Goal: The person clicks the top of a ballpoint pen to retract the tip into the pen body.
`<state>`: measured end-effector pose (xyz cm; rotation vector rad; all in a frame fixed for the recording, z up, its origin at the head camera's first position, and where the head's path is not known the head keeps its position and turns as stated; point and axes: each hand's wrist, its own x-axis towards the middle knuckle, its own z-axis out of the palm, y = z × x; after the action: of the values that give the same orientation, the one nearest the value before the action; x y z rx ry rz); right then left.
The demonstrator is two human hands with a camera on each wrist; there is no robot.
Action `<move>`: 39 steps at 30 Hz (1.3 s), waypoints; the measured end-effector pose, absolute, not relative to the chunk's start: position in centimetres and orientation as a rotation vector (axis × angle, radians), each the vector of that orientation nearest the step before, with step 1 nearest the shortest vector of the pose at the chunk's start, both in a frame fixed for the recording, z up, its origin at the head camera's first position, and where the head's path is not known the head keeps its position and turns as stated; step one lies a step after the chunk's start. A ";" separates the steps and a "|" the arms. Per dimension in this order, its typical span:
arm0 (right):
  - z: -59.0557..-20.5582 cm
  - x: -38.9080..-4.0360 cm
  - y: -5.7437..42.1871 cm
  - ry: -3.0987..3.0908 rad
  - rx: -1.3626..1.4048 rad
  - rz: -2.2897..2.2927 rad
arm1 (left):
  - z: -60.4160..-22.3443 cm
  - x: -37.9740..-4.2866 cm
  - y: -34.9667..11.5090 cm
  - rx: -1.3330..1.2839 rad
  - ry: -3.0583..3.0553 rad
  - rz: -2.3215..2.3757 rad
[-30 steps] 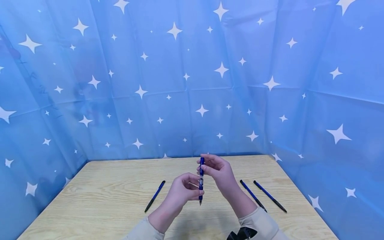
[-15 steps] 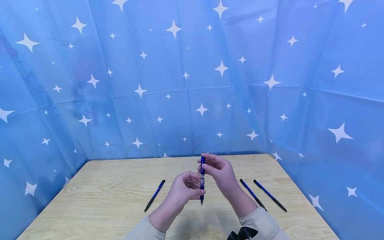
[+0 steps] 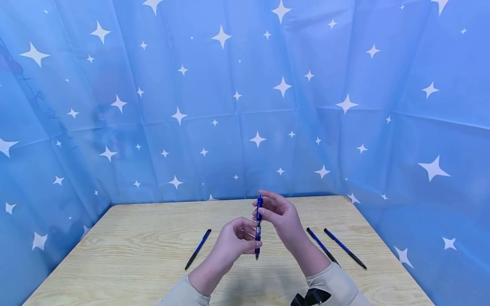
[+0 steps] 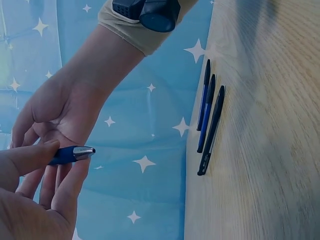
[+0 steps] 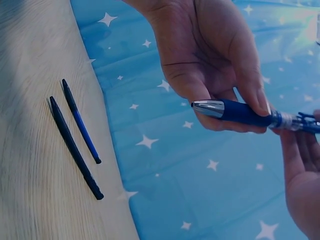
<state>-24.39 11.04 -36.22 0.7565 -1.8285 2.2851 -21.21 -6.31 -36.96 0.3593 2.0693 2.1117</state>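
Observation:
A blue click pen [image 3: 258, 227] with a silver tip is held upright above the table, tip down. My left hand [image 3: 233, 242] pinches its lower grip between thumb and fingers. Higher up, my right hand [image 3: 281, 216] grips the upper barrel, its index finger raised by the clicker. In the left wrist view, the silver tip of the pen [image 4: 75, 154] points out past the left thumb. From the right wrist, the pen [image 5: 245, 112] spans both hands; its clip shows, and the right hand [image 5: 305, 185] is only partly in view.
On the wooden table [image 3: 134, 246] lies one blue-and-black pen [image 3: 197, 249] to the left. Two similar pens, an inner one [image 3: 321, 245] and an outer one [image 3: 345, 248], lie to the right, the inner partly behind the right forearm. A blue star-patterned curtain [image 3: 214, 140] surrounds the table.
The right index finger has lifted slightly from the pen's top, and the clicker now shows there. The pen has shifted slightly up; both hands keep their hold.

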 end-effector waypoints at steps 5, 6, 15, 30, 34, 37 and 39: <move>-36.5 -24.7 11.5 -1.855 0.745 2.272 | -37.0 -21.4 -7.2 0.391 2.106 2.080; -36.6 -24.8 11.6 -1.857 0.742 2.274 | -37.0 -21.5 -7.4 0.395 2.116 2.077; -37.6 -25.1 12.6 -1.941 0.725 2.240 | -38.1 -22.9 -10.5 0.418 2.279 2.030; -39.2 -25.4 14.6 -2.174 0.686 2.144 | -40.0 -24.3 -16.3 0.284 2.548 1.854; -39.7 -25.5 15.2 -2.262 0.677 2.098 | -40.3 -24.7 -17.4 0.206 2.621 1.800; -40.0 -25.4 15.5 -2.331 0.680 2.058 | -40.6 -25.0 -18.2 0.146 2.649 1.763; -40.2 -25.4 15.6 -2.378 0.692 2.038 | -40.8 -25.1 -18.8 0.127 2.669 1.732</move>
<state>-25.44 15.62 -40.22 0.6916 -2.3782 2.0384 -25.07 -18.83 -40.79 0.1267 2.6695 1.7323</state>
